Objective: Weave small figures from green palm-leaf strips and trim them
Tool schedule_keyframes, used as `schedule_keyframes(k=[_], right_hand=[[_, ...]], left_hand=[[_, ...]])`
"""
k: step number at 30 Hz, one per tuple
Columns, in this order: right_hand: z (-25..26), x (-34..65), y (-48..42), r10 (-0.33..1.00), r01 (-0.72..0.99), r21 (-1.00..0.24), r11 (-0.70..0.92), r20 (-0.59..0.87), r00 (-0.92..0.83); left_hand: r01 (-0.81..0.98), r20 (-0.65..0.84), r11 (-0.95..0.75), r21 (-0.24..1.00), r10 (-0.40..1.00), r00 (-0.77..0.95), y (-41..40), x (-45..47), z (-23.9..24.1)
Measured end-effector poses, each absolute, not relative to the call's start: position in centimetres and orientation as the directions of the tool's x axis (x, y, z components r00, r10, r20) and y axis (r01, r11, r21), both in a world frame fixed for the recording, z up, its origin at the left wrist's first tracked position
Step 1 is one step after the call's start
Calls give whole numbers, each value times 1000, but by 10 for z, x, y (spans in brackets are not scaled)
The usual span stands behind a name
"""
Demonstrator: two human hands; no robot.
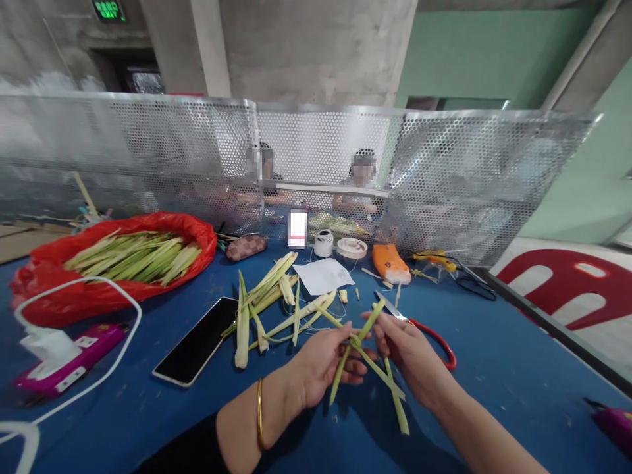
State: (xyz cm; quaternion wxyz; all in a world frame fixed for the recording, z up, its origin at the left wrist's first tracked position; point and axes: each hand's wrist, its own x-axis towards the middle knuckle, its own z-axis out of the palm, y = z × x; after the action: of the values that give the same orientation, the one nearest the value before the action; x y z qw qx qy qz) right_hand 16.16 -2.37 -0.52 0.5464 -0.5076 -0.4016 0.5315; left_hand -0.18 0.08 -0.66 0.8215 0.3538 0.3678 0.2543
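Note:
Several flat green leaf strips [371, 361] cross one another at a small knot between my two hands, above the blue table. My left hand [330, 361] pinches them near the crossing, its other fingers curled beneath. The fingers of my right hand [399, 337] are closed on the upper end of one strip. Strip ends hang toward me and to the right. Just past my right hand lie scissors [434, 339] with red handles, partly hidden by it. Left of my hands, loose pale-green leaf pieces [243, 322] are scattered beside a dark phone [195, 345].
A red plastic bag [37, 289] of leaves stands at left, near a purple power strip [96, 349] with a white cable. Behind are white paper [323, 276], a thread spool [323, 243], a tape roll [351, 247] and an orange packet [390, 263]. Two people sit beyond the perforated metal screen [444, 164].

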Motion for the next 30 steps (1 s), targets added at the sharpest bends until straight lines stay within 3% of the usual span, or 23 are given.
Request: schedule_keyframes(k=[2,6,13,18,25,30], right_hand=[[-5,156,-27,985,-283,-944,-172,-172,-22],[-6,154,-30,986,-290,-943,-165,-153,-64],[-18,149,-28,979,-398,-899,-183,-203,7],[-20,148,-28,976,-413,-893,-177,-214,44],[-21,153,-22,985,-402,-909,-115,-157,74],[-18,144,-29,983,-245,-953,-176,-182,0]], left_hand=[[-127,-412,614,779,654,634,-1,-1,-7],[-38,-414,565,824,647,640,-4,-1,-8],[49,-359,436,899,667,653,-7,0,-7],[62,-369,441,895,657,657,-12,2,-9],[-248,-330,521,817,773,541,-2,-2,-3],[-425,-176,365,828,890,421,4,-6,5]])
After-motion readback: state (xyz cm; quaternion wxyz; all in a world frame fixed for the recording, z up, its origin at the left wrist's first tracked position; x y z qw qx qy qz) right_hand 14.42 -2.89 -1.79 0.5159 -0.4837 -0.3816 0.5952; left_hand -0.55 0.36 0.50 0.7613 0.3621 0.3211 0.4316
